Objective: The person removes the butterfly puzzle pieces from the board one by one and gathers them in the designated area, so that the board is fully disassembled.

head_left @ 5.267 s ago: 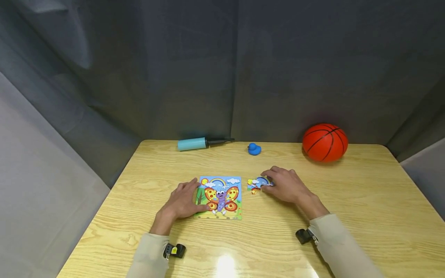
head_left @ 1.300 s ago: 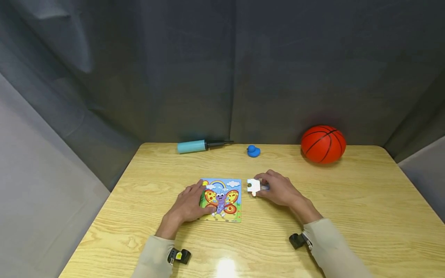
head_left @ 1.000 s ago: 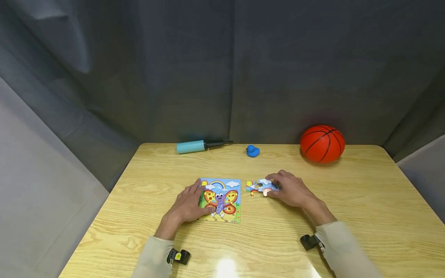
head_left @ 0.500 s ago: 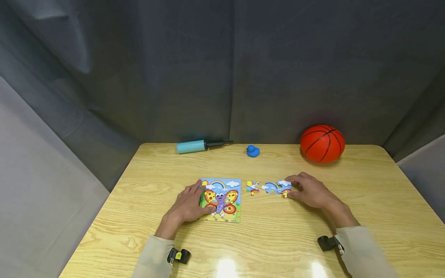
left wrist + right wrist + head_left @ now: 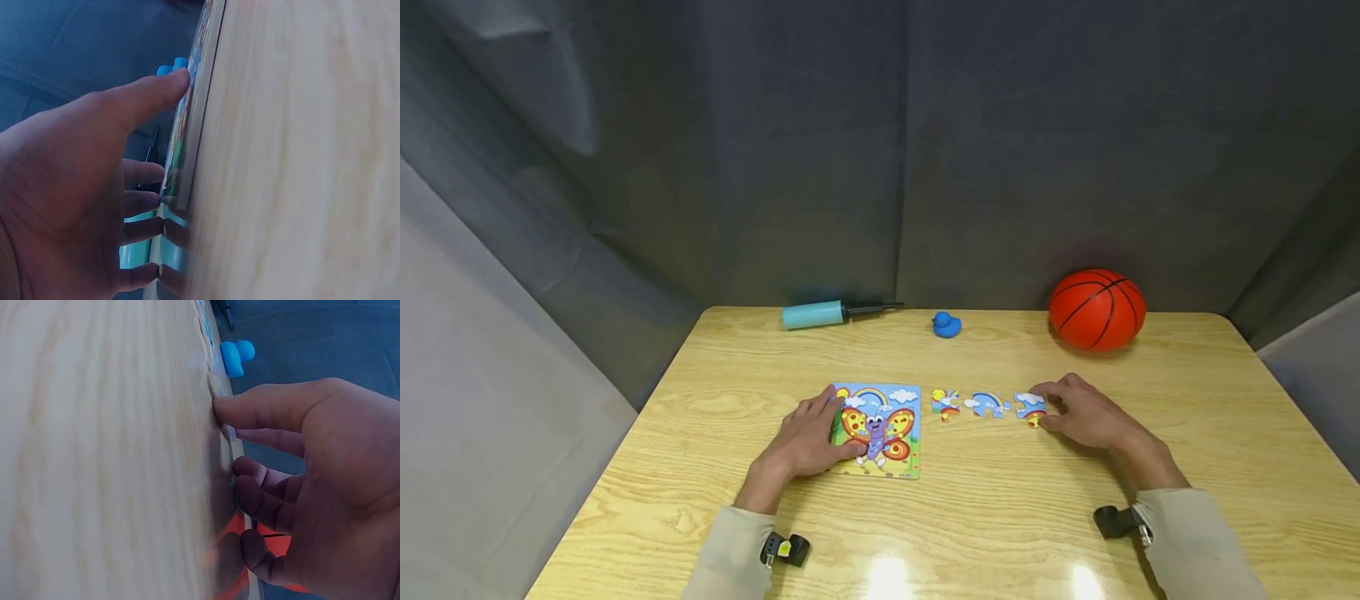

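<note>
A square butterfly jigsaw puzzle (image 5: 891,417) lies flat on the table. My left hand (image 5: 805,440) rests at its left side, with the thumb (image 5: 147,100) over the picture and relaxed fingers along its edge. To the right, three loose pieces lie in a spaced row: a sun piece (image 5: 943,401), a rainbow piece (image 5: 987,404) and a cloud piece (image 5: 1028,403). My right hand (image 5: 1086,417) pinches the cloud piece at its right side between thumb and index finger. Its other fingers are loosely bent in the right wrist view.
Along the back of the wooden table (image 5: 925,525) lie a light-blue hand pump (image 5: 814,314), a blue rubber duck (image 5: 947,324) and a red basketball (image 5: 1097,310). A dark curtain (image 5: 880,150) hangs behind them.
A cloud piece, earlier held pale side up and then picture side up over the other pieces, has moved right to the row's end with my right hand. My left hand has stayed at the puzzle.
</note>
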Motion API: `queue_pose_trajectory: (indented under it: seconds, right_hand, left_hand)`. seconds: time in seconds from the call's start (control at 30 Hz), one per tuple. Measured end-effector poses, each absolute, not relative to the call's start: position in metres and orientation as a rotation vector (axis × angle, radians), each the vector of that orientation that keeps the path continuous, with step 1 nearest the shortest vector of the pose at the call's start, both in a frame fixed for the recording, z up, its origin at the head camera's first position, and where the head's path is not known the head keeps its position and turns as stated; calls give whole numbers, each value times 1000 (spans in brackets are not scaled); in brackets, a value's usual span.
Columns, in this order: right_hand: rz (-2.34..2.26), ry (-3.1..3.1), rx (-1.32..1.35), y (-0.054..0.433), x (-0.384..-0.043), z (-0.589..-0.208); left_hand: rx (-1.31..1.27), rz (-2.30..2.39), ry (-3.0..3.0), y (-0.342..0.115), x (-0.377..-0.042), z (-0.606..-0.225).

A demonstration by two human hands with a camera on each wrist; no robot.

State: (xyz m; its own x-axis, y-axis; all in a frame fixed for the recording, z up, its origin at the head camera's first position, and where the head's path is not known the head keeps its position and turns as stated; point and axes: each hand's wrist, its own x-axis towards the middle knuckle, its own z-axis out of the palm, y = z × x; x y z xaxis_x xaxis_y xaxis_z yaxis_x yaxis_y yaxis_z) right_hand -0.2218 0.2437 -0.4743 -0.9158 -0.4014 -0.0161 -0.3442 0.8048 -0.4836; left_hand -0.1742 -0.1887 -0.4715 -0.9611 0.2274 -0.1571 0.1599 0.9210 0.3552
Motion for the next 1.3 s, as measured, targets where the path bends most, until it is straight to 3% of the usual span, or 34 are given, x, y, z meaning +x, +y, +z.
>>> queue_pose_trajectory:
  seconds: [0.3,0.9,1.3]
  right_hand:
    - [-721,2921,-662,223,-222,-466]
    - [-738,2872,-828,107,-212,-456]
    - [-838,2694,-877,54,-213,-465]
  left_hand:
    - [277,631,2857,-196,-175,-469]
    - [246,509,2881,-203,-175,-467]
    - [264,466,2881,-202,-175,-468]
